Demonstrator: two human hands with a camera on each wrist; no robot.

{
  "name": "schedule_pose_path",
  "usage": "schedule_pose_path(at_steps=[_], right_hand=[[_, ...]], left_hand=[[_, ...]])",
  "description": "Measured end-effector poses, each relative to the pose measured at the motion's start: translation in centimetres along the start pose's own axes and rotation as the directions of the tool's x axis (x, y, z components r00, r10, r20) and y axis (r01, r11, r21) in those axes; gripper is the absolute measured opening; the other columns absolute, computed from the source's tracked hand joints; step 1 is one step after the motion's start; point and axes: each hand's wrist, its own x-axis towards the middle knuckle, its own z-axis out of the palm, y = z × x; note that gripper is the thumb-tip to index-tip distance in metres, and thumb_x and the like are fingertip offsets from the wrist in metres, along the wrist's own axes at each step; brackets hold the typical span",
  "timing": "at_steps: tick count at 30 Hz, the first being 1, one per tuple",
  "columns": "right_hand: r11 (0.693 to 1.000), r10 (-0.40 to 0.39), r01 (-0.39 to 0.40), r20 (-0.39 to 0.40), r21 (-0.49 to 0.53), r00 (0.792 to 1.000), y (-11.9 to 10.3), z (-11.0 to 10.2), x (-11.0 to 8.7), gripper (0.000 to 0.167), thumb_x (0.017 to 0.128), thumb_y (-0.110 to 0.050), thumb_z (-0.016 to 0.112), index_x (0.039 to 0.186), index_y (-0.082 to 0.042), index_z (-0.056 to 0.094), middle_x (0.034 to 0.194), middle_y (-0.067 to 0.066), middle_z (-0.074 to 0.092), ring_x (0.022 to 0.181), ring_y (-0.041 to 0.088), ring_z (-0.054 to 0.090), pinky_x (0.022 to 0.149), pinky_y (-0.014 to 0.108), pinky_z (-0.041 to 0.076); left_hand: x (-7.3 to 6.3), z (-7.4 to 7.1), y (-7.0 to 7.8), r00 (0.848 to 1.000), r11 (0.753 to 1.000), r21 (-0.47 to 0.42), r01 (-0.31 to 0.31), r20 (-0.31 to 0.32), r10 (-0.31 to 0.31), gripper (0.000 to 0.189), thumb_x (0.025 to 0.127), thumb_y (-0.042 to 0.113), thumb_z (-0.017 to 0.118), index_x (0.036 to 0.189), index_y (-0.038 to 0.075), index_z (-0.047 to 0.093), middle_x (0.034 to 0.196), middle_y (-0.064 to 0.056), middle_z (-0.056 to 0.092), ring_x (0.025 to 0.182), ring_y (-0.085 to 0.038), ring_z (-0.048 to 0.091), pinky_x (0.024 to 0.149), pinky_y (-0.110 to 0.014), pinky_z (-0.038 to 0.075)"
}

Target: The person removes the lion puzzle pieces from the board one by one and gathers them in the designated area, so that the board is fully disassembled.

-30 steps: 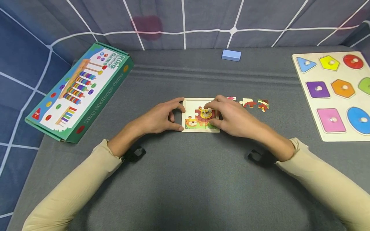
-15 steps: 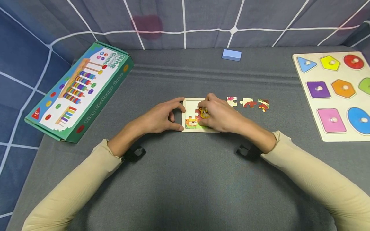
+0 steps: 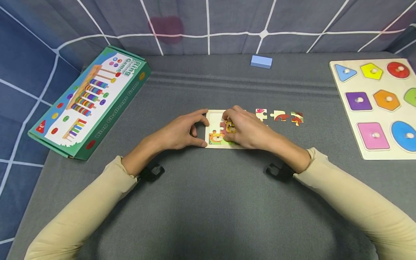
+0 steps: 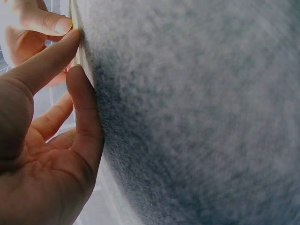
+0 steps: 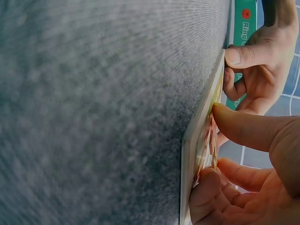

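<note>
A small wooden jigsaw board point(image 3: 215, 117), partly filled with animal-picture pieces, lies flat before me. My left hand point(image 3: 177, 133) holds its left edge, thumb at the near corner and index finger at the far one. Over the board's right half is my right hand point(image 3: 251, 128), with thumb and bent fingers around the lion-face puzzle piece point(image 3: 230, 126). In the right wrist view the thumb tip point(image 5: 219, 108) touches the picture surface. Much of the board's right side is hidden under that hand.
Right of the board lie three loose pieces: a pink-flower one point(image 3: 261, 113), a red-and-cream one point(image 3: 280, 115) and a brown-green one point(image 3: 297, 117). A blue block point(image 3: 261, 61) is behind, a green game box point(image 3: 89, 104) at left, a shape-knob board point(image 3: 349, 139) at right.
My right hand has shifted left across the board and then stayed there, uncovering the pink-flower piece. The left hand keeps its place at the board's edge.
</note>
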Motion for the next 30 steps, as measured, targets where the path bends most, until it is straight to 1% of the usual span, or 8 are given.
schedule_pose_path(at_steps=[5,9,15,19,23,26,30], right_hand=[[1.0,-0.03,0.029,-0.013,-0.007,0.999,-0.2,0.1,-0.1,0.039,0.086,-0.015,0.077,0.118,-0.001,0.061,0.104,0.01,0.054,0.084,0.025,0.049,0.076,0.041,0.039],[0.998,-0.058,0.058,0.003,-0.033,0.998,-0.4,0.2,-0.1,0.042,0.085,-0.012,0.075,0.124,-0.001,0.062,0.106,0.01,0.056,0.084,0.025,0.051,0.075,0.04,0.042],[0.994,-0.092,0.093,0.019,-0.056,0.996,-0.6,0.4,-0.3,0.042,0.088,-0.007,0.072,0.128,-0.003,0.06,0.104,0.01,0.054,0.08,0.023,0.05,0.069,0.037,0.042],[0.993,-0.107,0.108,0.015,-0.04,0.994,-0.5,0.3,-0.4,0.037,0.09,-0.006,0.069,0.126,-0.006,0.061,0.104,0.01,0.052,0.081,0.023,0.05,0.067,0.037,0.042],[0.992,-0.124,0.124,0.003,0.0,0.992,-0.2,0.1,-0.6,0.032,0.092,-0.003,0.065,0.124,-0.007,0.063,0.105,0.011,0.05,0.083,0.023,0.049,0.07,0.036,0.041],[0.991,-0.127,0.127,0.003,0.031,0.992,0.1,-0.1,-0.8,0.034,0.093,-0.003,0.064,0.127,-0.006,0.062,0.106,0.012,0.05,0.085,0.023,0.05,0.072,0.037,0.042],[0.991,-0.125,0.125,-0.014,0.051,0.992,0.4,-0.5,-1.2,0.037,0.092,-0.005,0.068,0.128,-0.005,0.061,0.105,0.01,0.051,0.083,0.021,0.05,0.072,0.037,0.042]], left_hand=[[0.0,0.0,0.0,1.0,1.0,-0.002,-0.003,0.0,0.003,0.048,0.08,0.016,0.085,0.12,0.008,0.059,0.158,-0.009,0.03,0.078,-0.015,0.055,0.075,-0.033,0.043],[0.0,-0.1,0.0,1.0,1.0,0.003,-0.005,0.003,0.005,0.049,0.08,0.017,0.085,0.121,0.008,0.059,0.158,-0.009,0.029,0.078,-0.015,0.055,0.075,-0.033,0.043],[0.0,-0.1,0.1,1.0,1.0,0.01,-0.008,0.004,0.008,0.049,0.08,0.017,0.085,0.121,0.007,0.059,0.158,-0.009,0.03,0.077,-0.015,0.055,0.075,-0.033,0.043],[0.0,0.0,0.1,1.0,1.0,0.015,-0.006,0.003,0.006,0.049,0.08,0.018,0.085,0.12,0.008,0.059,0.158,-0.008,0.03,0.077,-0.015,0.055,0.076,-0.033,0.043],[0.1,0.1,0.0,1.0,1.0,0.013,-0.002,0.005,0.002,0.049,0.08,0.018,0.085,0.12,0.008,0.059,0.158,-0.008,0.03,0.077,-0.015,0.055,0.076,-0.033,0.043],[0.1,0.0,0.0,1.0,1.0,0.01,0.004,0.008,-0.004,0.049,0.08,0.018,0.085,0.12,0.008,0.059,0.159,-0.009,0.029,0.077,-0.015,0.055,0.076,-0.034,0.043],[0.1,0.0,0.0,1.0,1.0,0.008,0.01,0.01,-0.01,0.049,0.08,0.019,0.085,0.12,0.008,0.059,0.159,-0.009,0.029,0.077,-0.015,0.055,0.076,-0.034,0.043]])
